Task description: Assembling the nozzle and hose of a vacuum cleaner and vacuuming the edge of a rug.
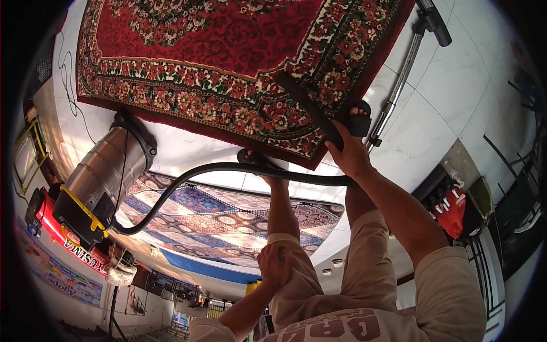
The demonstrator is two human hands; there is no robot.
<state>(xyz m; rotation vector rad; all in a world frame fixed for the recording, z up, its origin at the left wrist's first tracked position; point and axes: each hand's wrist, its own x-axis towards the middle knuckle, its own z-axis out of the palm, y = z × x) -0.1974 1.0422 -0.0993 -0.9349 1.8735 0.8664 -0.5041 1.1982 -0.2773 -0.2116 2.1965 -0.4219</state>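
My right hand [351, 156] grips a black vacuum crevice nozzle [310, 104], its far end over the floral border of a red carpet [243, 42]. From near my right forearm a black corrugated hose [222, 167] curves left to a steel-drum vacuum cleaner [113, 156] with a yellow handle. Where hose and nozzle meet is hidden behind my hand and arm. Resting on my left knee, my left hand [274, 265] holds nothing. My sandalled feet stand beside the carpet's near corner.
A chrome vacuum wand [395, 92] with a black floor head [435, 28] lies on white tiles right of the carpet. Close to my legs is a patterned blue and brown rug [213, 213]. A thin cable [70, 92] runs at left. A red-and-black object [453, 209] stands at right.
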